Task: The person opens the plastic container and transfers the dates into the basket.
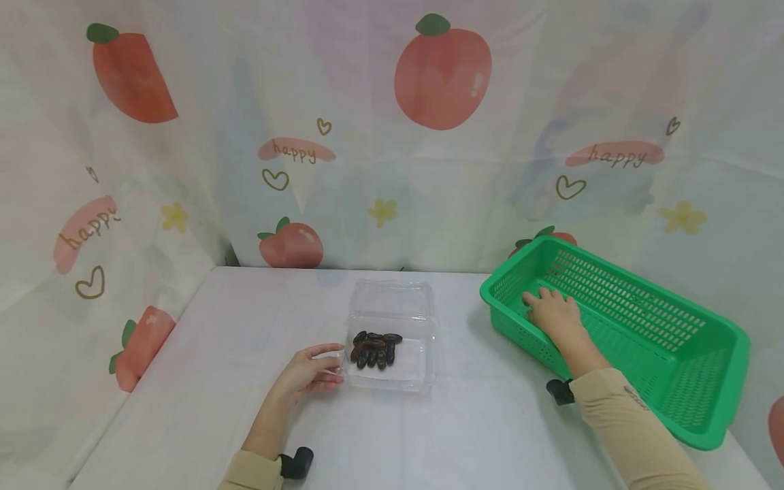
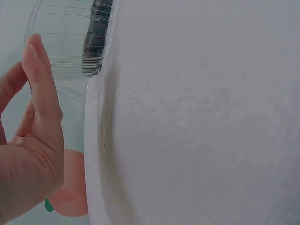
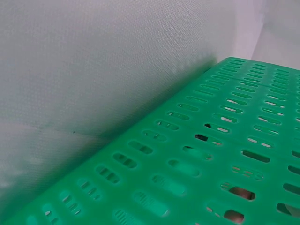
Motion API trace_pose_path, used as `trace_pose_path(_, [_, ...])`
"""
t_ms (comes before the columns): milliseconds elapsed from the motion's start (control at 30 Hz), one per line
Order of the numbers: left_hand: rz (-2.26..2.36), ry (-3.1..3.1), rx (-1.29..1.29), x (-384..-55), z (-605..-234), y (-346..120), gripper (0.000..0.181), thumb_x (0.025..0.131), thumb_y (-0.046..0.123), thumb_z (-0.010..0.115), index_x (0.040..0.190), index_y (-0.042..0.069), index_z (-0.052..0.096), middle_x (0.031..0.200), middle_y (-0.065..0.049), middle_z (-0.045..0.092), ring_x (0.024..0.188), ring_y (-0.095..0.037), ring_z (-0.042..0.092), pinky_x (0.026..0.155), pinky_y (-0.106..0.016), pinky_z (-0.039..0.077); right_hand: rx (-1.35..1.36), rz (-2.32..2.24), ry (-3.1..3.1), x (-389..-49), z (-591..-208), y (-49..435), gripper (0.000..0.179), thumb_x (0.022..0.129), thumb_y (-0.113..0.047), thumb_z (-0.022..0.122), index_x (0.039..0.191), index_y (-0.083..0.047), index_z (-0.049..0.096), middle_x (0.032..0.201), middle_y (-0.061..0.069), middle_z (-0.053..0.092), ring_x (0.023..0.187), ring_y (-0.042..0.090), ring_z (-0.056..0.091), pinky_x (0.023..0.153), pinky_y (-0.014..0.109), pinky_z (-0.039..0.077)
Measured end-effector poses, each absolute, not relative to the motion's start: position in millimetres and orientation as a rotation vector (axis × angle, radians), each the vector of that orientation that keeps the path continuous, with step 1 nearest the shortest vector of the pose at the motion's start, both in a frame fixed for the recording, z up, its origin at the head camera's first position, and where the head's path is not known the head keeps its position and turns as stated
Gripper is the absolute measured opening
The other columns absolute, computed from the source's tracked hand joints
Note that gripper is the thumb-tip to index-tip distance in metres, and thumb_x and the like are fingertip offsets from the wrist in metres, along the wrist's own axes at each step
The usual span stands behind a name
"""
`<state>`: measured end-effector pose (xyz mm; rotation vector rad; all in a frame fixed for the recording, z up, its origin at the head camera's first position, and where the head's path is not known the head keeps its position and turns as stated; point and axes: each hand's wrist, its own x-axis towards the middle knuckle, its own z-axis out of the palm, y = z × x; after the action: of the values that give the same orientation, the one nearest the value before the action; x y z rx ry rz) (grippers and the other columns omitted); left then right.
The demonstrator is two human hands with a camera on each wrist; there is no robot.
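Several dark brown dates (image 1: 375,350) lie bunched in the left part of a clear plastic clamshell box (image 1: 412,354), whose lid (image 1: 392,299) is folded back. My left hand (image 1: 312,371) touches the box's left side with extended fingers; the left wrist view shows a finger (image 2: 40,79) against the ribbed wall. Over on the right, my right hand (image 1: 556,320) reaches down into the left end of a green plastic basket (image 1: 612,327). Its fingers are spread and the underside is hidden. Through the basket's slots in the right wrist view, only bits of skin show.
A white cloth (image 1: 465,435) covers the table. Behind it and to the left hang printed curtains (image 1: 367,136) with fruit pictures. The basket stands at an angle along the table's right side, its high rim (image 1: 731,381) facing the front right.
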<state>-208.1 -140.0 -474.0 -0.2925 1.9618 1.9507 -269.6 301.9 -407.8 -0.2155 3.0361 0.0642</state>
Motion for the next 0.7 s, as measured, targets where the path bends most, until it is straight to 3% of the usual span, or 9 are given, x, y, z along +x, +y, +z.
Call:
trace_pose_path(333, [1.970,1.924,-0.235,-205,-469,-140,0.041,0.085,0.005,0.059,0.126,-0.001,0.051,0.075,-0.008,0.066,0.060,-0.016,0.066,0.054,-0.024,0.055,-0.276,0.039,3.303,-270,-407,299,0.030,0.092,-0.013,0.050,0.121,-0.010,0.044,0.108,0.022,0.044,0.094,0.038,0.044,0.070,0.049,0.038])
trace_pose_path(700, [1.968,1.936,-0.265,-206,-471,-140,0.039,0.085,0.004,0.058,0.124,0.000,0.053,0.075,-0.010,0.066,0.060,-0.017,0.066,0.053,-0.025,0.055,-0.562,-0.098,3.543,-262,-396,255,0.029,0.087,-0.014,0.059,0.116,-0.011,0.053,0.100,0.015,0.050,0.083,0.032,0.048,0.070,0.047,0.041])
